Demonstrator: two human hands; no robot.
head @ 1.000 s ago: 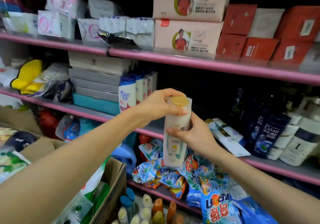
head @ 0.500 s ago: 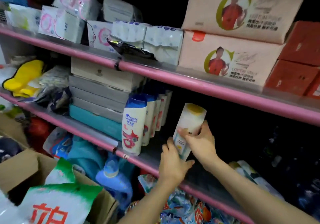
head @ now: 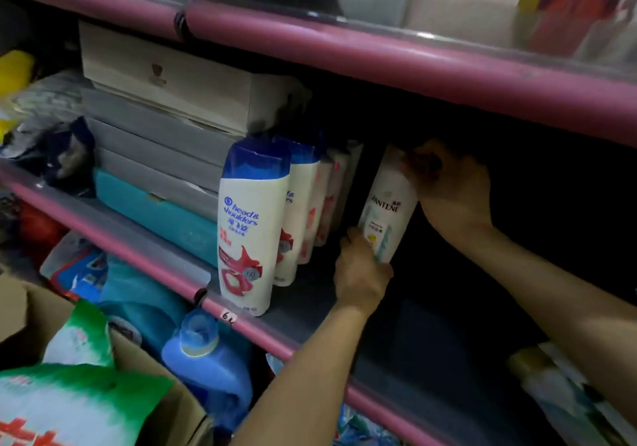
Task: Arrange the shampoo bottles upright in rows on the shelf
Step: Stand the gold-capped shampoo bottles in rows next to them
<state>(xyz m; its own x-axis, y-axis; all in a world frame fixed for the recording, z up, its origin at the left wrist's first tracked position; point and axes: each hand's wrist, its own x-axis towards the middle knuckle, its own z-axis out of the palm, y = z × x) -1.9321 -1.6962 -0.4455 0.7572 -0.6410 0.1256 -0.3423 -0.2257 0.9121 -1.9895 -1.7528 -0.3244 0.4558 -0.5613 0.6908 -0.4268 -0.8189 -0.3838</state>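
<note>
A white Pantene shampoo bottle stands slightly tilted deep on the middle shelf. My right hand grips its upper part and hides the cap. My left hand holds its base from the front left. To its left, a row of white Head & Shoulders bottles with blue caps stands upright, running from the shelf's front edge toward the back.
Stacked flat boxes fill the shelf left of the bottles. The pink upper shelf rail hangs just above my right hand. A cardboard box with detergent bags and a blue jug sit below. The shelf right of the Pantene bottle is dark.
The view has closed in on the shelf. Both hands have pushed the Pantene bottle deeper into the shelf, and it now stands more upright beside the row.
</note>
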